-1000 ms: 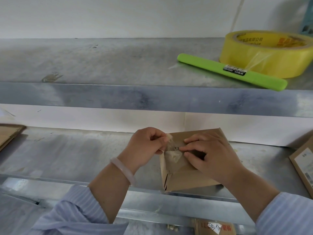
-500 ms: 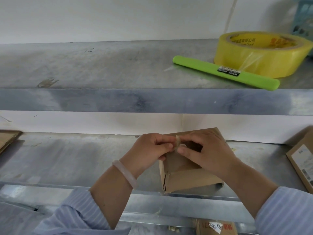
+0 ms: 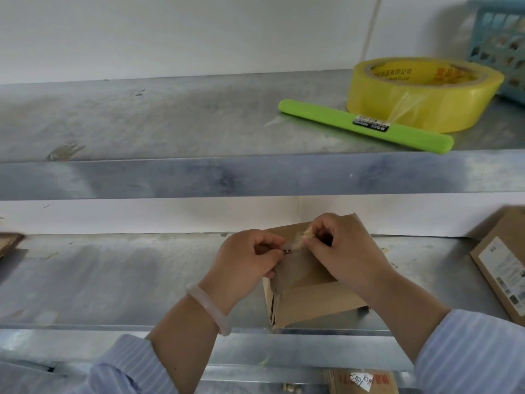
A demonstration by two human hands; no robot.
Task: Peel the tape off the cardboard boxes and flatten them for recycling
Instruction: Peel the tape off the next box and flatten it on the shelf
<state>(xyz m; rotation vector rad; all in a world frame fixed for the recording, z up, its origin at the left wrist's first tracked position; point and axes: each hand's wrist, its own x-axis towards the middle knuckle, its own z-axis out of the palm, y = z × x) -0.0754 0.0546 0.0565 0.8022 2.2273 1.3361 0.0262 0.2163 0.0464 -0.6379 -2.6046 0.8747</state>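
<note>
A small brown cardboard box (image 3: 312, 302) stands on the lower metal shelf (image 3: 113, 280), near its front edge. My left hand (image 3: 244, 260) grips the box's upper left corner with curled fingers. My right hand (image 3: 341, 251) pinches a crumpled strip of clear tape (image 3: 301, 238) that lifts off the top of the box. The tape carries torn brown paper fibres. Both hands meet over the box's top edge and hide most of its upper face.
A yellow tape roll (image 3: 426, 92) and a green stick-like tool (image 3: 366, 125) lie on the upper shelf, beside a blue basket (image 3: 500, 44). Another labelled box (image 3: 505, 265) sits at the right. Flat cardboard (image 3: 8, 243) pokes in at the left, more cardboard (image 3: 360, 381) lies below.
My right hand has moved from pressing the box face to pinching the tape and pulling it up and right. My left hand slid down onto the box corner. The camera tilted upward.
</note>
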